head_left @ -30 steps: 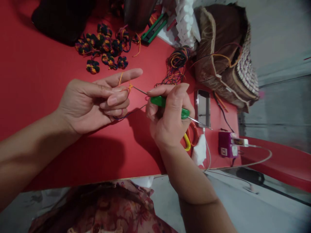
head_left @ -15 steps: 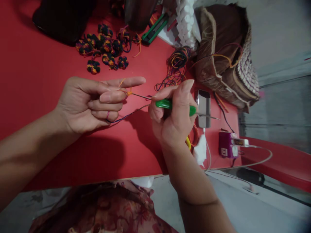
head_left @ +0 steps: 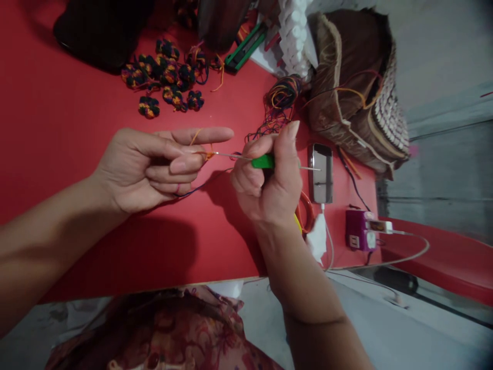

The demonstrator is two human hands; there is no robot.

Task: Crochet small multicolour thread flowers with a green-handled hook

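Note:
My left hand (head_left: 154, 167) pinches a small orange piece of crochet (head_left: 210, 154) between thumb and fingertips, its index finger stretched out with yarn over it. In my right hand (head_left: 269, 180) is a crochet hook (head_left: 263, 162) with a green handle, gripped in closed fingers. The hook's thin metal tip reaches left to the orange stitches, and its other metal end sticks out to the right. A dark strand of yarn (head_left: 208, 181) runs from my left fingers toward my right hand. Beyond it, a tangled ball of multicoloured yarn (head_left: 284, 92) lies on the red table (head_left: 223, 231).
Several crocheted flowers (head_left: 169, 72) sit at the back left beside a black object (head_left: 100, 36). A green box cutter (head_left: 246, 49) lies near them. To the right are a brown bag (head_left: 346, 77), a phone (head_left: 322, 174) on a cable, scissors (head_left: 306, 213) and a purple adapter (head_left: 358, 228).
My right hand has shifted slightly left and its grip on the hook has turned. The left hand has moved a little right and down, still holding the orange crochet.

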